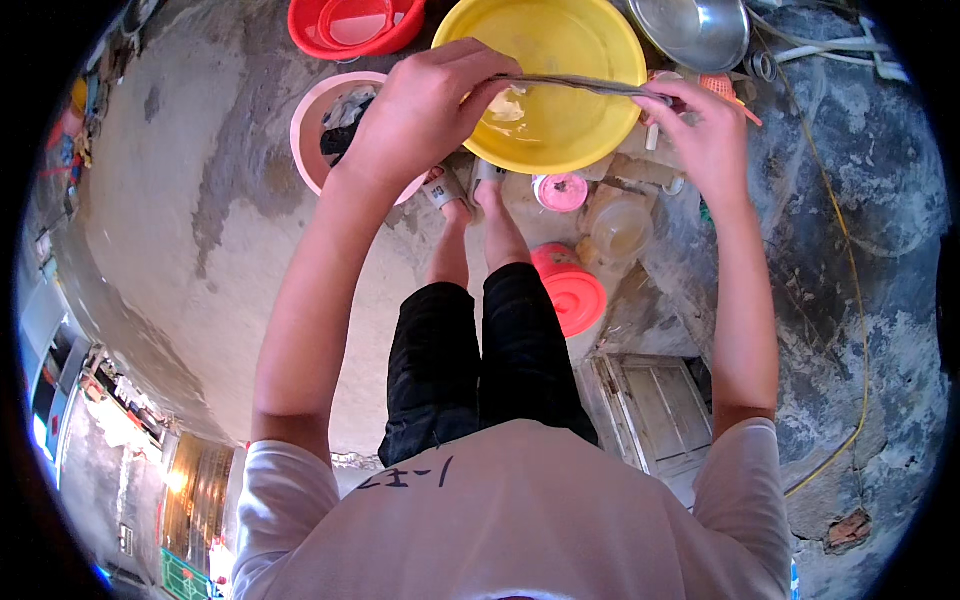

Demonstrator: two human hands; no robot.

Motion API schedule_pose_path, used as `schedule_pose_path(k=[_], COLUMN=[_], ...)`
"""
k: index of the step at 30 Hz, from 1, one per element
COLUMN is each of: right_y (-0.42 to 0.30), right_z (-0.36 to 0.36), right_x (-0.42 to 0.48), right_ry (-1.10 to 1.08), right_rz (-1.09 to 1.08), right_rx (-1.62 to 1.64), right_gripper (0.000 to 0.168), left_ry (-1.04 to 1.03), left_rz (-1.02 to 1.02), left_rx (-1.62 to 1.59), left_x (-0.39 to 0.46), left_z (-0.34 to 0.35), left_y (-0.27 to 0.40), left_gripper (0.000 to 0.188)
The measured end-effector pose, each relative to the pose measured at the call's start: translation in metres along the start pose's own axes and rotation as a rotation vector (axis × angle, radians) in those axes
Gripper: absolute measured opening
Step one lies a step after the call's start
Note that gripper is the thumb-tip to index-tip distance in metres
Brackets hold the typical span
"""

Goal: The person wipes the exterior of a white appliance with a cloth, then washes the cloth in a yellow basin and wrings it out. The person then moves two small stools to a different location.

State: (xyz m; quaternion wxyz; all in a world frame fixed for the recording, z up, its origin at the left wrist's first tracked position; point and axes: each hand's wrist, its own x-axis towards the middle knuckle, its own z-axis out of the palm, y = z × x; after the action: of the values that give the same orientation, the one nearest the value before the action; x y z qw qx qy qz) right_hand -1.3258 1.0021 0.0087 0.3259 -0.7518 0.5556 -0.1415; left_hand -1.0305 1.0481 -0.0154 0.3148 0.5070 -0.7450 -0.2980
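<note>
A narrow strip of dark grey cloth (574, 81) is stretched between my two hands above a large yellow basin (555, 146). My left hand (431, 101) grips one end, its fingers curled over it. The other end is pinched between the thumb and fingers of my right hand (697, 120). The basin seems to hold water, with bright reflections on it. Below and beside my left forearm stands a pink basin (306, 142) with dark and light cloth (349, 112) in it, partly hidden by that arm.
At the top are a red basin (300, 30) and a metal basin (694, 34). Near my feet stand a small pink tub (561, 192), a clear plastic container (621, 229) and a red lidded bucket (574, 296). A yellow hose (859, 300) runs along the stained wall at the right.
</note>
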Motion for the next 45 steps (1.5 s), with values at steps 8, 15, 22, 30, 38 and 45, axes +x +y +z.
schedule_pose_path(k=[8,15,22,30,38,45], right_y=[0.0,0.01,0.031,0.031,-0.019,-0.034], right_z=[-0.005,0.003,0.009,0.014,0.046,0.036], right_x=[0.001,0.011,0.006,0.012,0.024,0.016], right_ry=[-0.026,0.068,-0.124,-0.194,-0.307,-0.24], right_rz=[0.126,-0.208,0.164,-0.021,-0.128,-0.131], right_rx=[0.156,0.095,0.343,-0.086,-0.055,-0.099], right_gripper=[0.019,0.01,0.014,0.03,0.033,0.026], left_ry=[0.047,0.157,0.101,0.127,0.203,0.348], left_rz=[0.012,-0.019,0.047,0.106,0.147,-0.008], left_rx=[0.071,-0.142,-0.17,-0.179,-0.229,-0.262], left_x=[0.009,0.004,0.007,0.005,0.008,-0.01], left_z=[0.001,0.03,0.035,0.063,0.083,0.078], left_y=[-0.003,-0.004,0.001,0.003,0.01,0.03], left_gripper=[0.017,0.016,0.015,0.018,0.02,0.014])
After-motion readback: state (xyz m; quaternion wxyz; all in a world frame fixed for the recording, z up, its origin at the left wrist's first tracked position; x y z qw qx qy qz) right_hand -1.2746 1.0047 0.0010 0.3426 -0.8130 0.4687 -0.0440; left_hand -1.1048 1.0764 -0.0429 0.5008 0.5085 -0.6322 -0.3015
